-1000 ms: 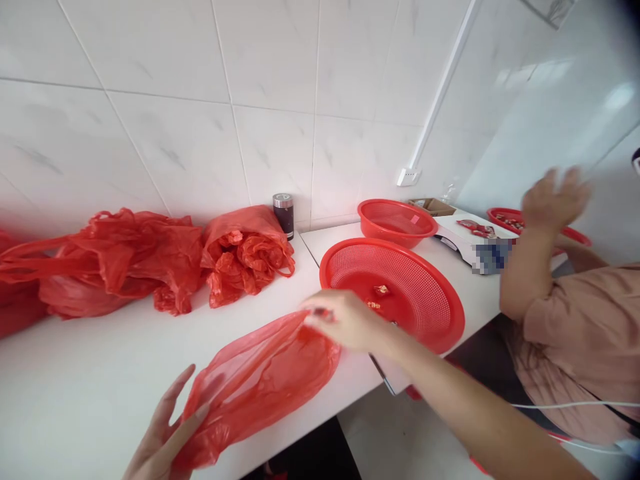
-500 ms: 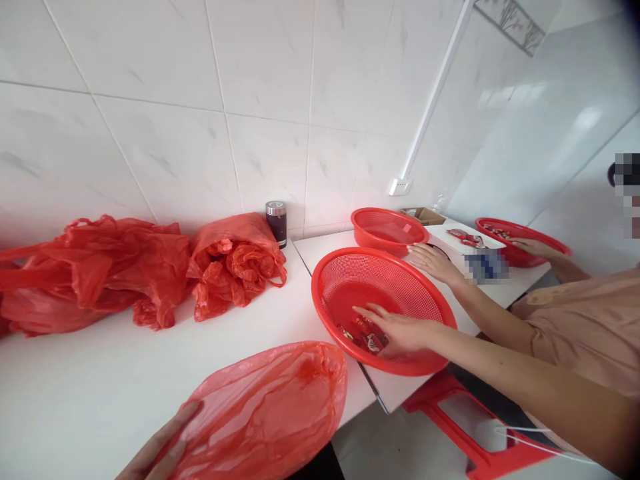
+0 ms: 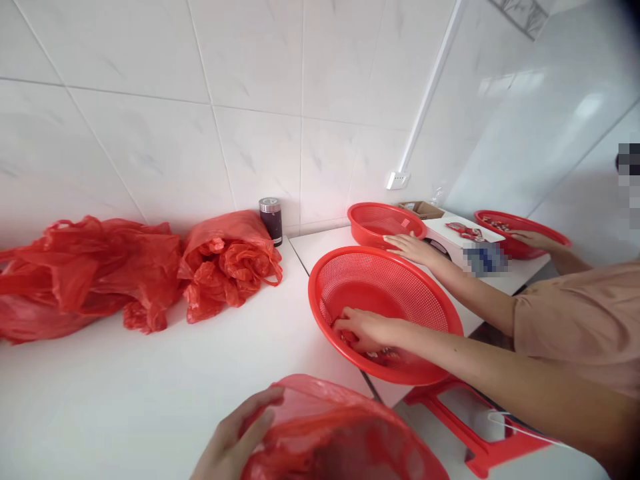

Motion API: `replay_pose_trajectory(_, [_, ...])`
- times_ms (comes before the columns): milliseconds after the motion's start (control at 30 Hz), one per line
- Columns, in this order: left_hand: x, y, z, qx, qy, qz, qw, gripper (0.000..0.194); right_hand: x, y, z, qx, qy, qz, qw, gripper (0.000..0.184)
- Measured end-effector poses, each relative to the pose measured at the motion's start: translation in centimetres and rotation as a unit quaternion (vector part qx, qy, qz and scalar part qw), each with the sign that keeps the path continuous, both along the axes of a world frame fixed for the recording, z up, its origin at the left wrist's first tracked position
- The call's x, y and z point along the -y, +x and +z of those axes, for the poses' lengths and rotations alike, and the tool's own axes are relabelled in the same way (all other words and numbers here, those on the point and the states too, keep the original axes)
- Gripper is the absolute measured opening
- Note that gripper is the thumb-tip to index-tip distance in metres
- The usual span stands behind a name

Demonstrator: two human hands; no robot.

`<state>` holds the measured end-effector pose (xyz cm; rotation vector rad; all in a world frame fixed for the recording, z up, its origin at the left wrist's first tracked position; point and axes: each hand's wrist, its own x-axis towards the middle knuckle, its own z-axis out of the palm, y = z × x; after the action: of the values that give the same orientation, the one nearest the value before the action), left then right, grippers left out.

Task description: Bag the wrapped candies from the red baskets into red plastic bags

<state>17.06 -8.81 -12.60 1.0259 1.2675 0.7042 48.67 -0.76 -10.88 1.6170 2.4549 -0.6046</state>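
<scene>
My right hand (image 3: 363, 330) is inside the large red mesh basket (image 3: 435, 303) on the white counter, fingers curled down over small red wrapped items (image 3: 383, 353) at its bottom. My left hand (image 3: 233, 437) is at the bottom edge, fingers gripping the rim of a red plastic bag (image 3: 340, 437) that is held open near the counter's front edge.
A pile of red plastic bags (image 3: 100, 273) lies at the back left, with a dark jar (image 3: 271, 220) beside it. Another person in a pink shirt (image 3: 575, 320) sits on the right, one hand (image 3: 413, 247) near a smaller red basket (image 3: 383, 223), the other hand (image 3: 530, 239) at a third basket (image 3: 523, 233). A red stool (image 3: 475, 427) stands below.
My right hand let go of the bag and reached into the large basket, then closed over the items. My left hand lifted the bag's mouth open. The other person lowered both hands onto the table.
</scene>
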Motion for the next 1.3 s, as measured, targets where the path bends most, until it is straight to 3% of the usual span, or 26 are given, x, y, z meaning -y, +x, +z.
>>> replay_pose_trajectory(133, [-3.1,4.7,1.5,-0.026,0.006,-0.164,0.986,0.05,0.2,2.6,1.5,-0.005,-0.054,-0.028,0.998,0.031])
replay_pose_trajectory(267, [-6.4,8.7,1.7,-0.023,-0.05,-0.237,0.97,0.06,1.6,4.6,2.0,0.026,-0.1,-0.213,0.972,0.09])
replay_pose_trajectory(367, [-7.5,10.8,1.7,0.062,-0.125,-0.261,0.955,0.057,2.7,3.4,1.2,0.046,-0.118,-0.308,0.943,0.103])
replay_pose_trajectory(600, [-6.5,12.6,1.9,0.144,-0.16,-0.228,0.95,0.048,1.8,-2.9,-0.5,-0.045,-0.072,-0.291,0.953,0.07])
replay_pose_trajectory(800, [-6.2,12.7,2.1,0.163,-0.146,-0.22,0.951,0.048,0.4,-3.5,-1.3,-0.168,-0.052,-0.272,0.946,0.017])
replay_pose_trajectory(1033, [-6.9,12.8,1.5,0.167,-0.125,-0.236,0.949,0.05,-0.4,-4.1,-1.4,-0.265,-0.02,-0.29,0.919,0.009])
replay_pose_trajectory(1133, [-7.2,11.6,1.9,0.163,-0.093,-0.251,0.95,0.048,-2.0,-3.4,-0.3,-0.315,-0.028,-0.286,0.904,0.008])
replay_pose_trajectory(1233, [-7.3,8.4,3.0,0.099,0.003,-0.264,0.959,0.043,-3.0,-1.9,2.3,-0.38,-0.041,-0.282,0.88,0.007])
replay_pose_trajectory(1300, [-7.3,5.7,3.8,0.058,0.064,-0.23,0.969,0.044,-2.4,-1.4,4.4,-0.428,-0.041,-0.274,0.86,0.011])
